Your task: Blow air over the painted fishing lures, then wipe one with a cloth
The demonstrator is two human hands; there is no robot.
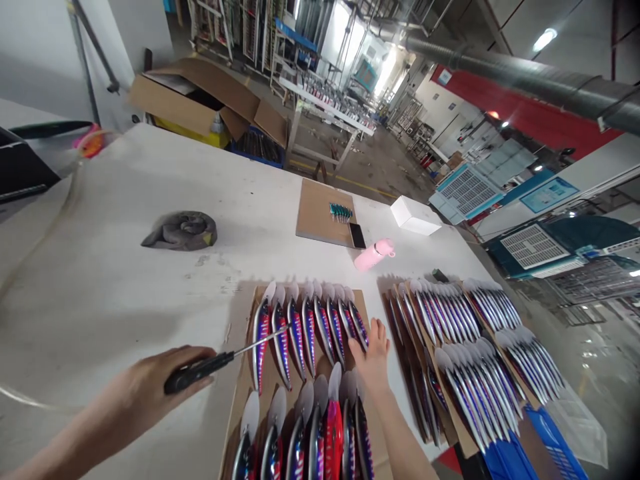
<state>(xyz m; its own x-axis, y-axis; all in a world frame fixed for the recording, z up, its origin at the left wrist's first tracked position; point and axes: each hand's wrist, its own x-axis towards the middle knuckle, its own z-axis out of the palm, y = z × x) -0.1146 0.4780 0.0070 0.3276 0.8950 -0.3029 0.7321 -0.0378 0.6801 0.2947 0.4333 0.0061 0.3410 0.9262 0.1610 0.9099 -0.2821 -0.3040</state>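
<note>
In the head view my left hand (185, 373) is closed round the black handle of a screwdriver (215, 368). Its thin metal shaft points right, and the tip lies over the upper row of fishing lures (295, 333). These lures are red, blue and silver with clear rounded lips, set in two rows on a cardboard sheet (267, 390). One lure in the lower row is redder (334, 433) than its neighbours. My right hand (373, 353) has its fingers apart at the right end of the upper row, thumb close to the last lure; whether it touches cannot be made out.
More lures (475, 380) stand on cardboard sheets at the right, above blue crates (510, 457). Farther back on the white table are a pink bottle (374, 255), a white box (415, 217), a phone (357, 235) on cardboard and a grey coiled lump (183, 231).
</note>
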